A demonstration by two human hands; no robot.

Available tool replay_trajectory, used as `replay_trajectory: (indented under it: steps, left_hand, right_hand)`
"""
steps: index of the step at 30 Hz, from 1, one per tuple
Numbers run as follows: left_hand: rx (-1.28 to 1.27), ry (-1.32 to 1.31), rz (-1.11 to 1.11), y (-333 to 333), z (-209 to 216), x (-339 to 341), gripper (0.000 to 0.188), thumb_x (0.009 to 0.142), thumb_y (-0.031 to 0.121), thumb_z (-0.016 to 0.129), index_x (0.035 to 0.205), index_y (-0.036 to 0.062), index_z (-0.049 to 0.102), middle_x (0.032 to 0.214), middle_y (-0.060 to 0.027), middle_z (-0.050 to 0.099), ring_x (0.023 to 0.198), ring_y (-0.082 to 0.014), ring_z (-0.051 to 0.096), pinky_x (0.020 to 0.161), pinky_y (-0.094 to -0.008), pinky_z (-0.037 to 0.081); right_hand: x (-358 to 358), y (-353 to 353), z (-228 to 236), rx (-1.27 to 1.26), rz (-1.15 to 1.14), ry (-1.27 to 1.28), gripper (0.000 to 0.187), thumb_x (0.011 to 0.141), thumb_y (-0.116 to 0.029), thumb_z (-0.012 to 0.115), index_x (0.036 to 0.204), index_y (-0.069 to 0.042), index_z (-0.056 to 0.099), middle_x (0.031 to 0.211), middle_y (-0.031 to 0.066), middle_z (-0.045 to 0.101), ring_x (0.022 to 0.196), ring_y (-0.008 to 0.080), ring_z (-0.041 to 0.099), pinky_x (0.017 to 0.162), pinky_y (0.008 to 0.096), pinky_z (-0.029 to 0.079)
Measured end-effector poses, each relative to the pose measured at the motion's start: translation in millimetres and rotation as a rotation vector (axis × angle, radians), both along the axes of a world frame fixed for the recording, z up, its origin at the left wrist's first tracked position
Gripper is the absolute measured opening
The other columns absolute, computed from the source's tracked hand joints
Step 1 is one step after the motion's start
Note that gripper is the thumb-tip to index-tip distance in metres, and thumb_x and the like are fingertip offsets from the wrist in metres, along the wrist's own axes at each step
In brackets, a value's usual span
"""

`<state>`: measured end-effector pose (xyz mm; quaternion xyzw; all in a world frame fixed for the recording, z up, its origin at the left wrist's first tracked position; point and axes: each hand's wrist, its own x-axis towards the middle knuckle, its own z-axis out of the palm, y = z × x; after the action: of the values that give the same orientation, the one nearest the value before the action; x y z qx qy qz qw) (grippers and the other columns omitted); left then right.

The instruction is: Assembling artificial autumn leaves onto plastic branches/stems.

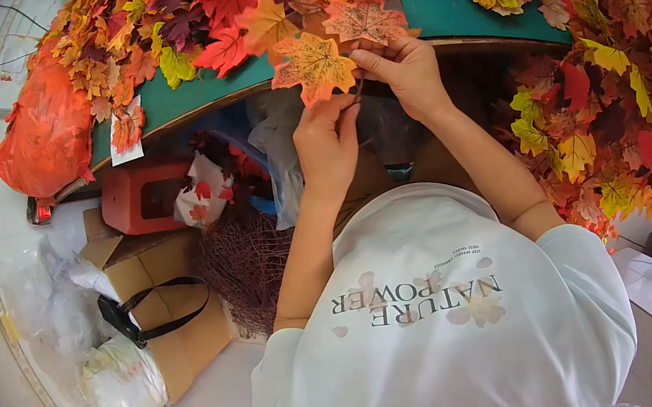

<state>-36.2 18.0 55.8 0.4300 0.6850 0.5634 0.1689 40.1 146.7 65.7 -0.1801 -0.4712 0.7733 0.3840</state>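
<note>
Just off the near edge of the green table (445, 11), my two hands meet around a thin dark stem with artificial maple leaves on it. My left hand (326, 149) is closed in a pinch low on the stem. An orange-yellow speckled maple leaf (314, 67) spreads above those fingers. With thumb and forefinger together, my right hand (411, 77) grips the same stem a little higher. Behind its fingertips sits a peach speckled maple leaf (364, 20). The fingers partly cover the stem and the leaf bases.
Red, orange and yellow leaves (232, 3) heap across the table. An orange-red plastic bag (42, 130) bulges at its left end. More leaves (589, 125) hang at right. Below left are a red plastic box (140, 198), a cardboard box (186, 322) and dark twigs (246, 264).
</note>
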Motion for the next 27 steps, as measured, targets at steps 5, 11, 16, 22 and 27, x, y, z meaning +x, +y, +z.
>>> replay_trajectory:
  steps: [5, 11, 16, 22, 27]
  left_hand:
    - [0.17, -1.013, -0.08, -3.6, -3.7, -12.1, 0.021, 0.084, 0.001, 0.061, 0.104, -0.0028, 0.059, 0.085, -0.006, 0.061, 0.07, -0.0151, 0.063, 0.061, -0.0256, 0.054]
    - [0.253, -1.045, -0.131, 1.3, 10.2, 0.6, 0.024, 0.085, -0.002, 0.059, 0.108, -0.001, 0.058, 0.086, -0.0061, 0.061, 0.077, -0.0173, 0.064, 0.069, -0.0299, 0.057]
    - [0.277, -0.955, -0.129, 3.5, 5.5, 6.8, 0.026, 0.084, -0.001, 0.06, 0.109, 0.0, 0.057, 0.086, -0.0074, 0.062, 0.076, -0.0179, 0.064, 0.068, -0.0294, 0.057]
    - [0.31, -0.944, -0.111, 3.7, 2.8, 13.4, 0.026, 0.083, -0.002, 0.061, 0.109, -0.0004, 0.057, 0.086, -0.0084, 0.062, 0.074, -0.0171, 0.064, 0.066, -0.0298, 0.057]
    - [0.321, -0.923, -0.103, 5.0, -0.4, 13.8, 0.026, 0.083, -0.002, 0.06, 0.109, -0.0005, 0.056, 0.086, -0.0084, 0.061, 0.074, -0.0169, 0.063, 0.065, -0.0301, 0.057]
  right_hand:
    - [2.0, -3.3, 10.5, 0.208, -0.304, 0.01, 0.017, 0.081, -0.004, 0.067, 0.098, -0.001, 0.064, 0.089, 0.0032, 0.065, 0.074, 0.007, 0.057, 0.064, 0.0214, 0.047]
    - [14.6, -15.8, -3.0, -0.081, -0.467, 0.194, 0.01, 0.08, -0.004, 0.067, 0.089, -0.001, 0.064, 0.081, 0.0019, 0.064, 0.063, 0.0056, 0.054, 0.054, 0.0197, 0.042]
    - [11.5, -52.0, -13.7, -0.208, -0.265, 0.098, 0.007, 0.08, -0.005, 0.068, 0.084, -0.002, 0.064, 0.074, 0.0023, 0.063, 0.06, 0.0065, 0.056, 0.049, 0.0185, 0.043]
    - [12.2, -54.0, -19.1, -0.43, -0.206, 0.111, 0.01, 0.081, -0.01, 0.068, 0.086, -0.004, 0.062, 0.076, 0.0037, 0.063, 0.059, 0.0072, 0.057, 0.047, 0.0188, 0.045]
    - [13.5, -54.8, -23.8, -0.433, -0.168, 0.11, 0.009, 0.082, -0.009, 0.067, 0.087, -0.004, 0.062, 0.078, 0.0047, 0.064, 0.061, 0.0071, 0.058, 0.048, 0.0187, 0.046]
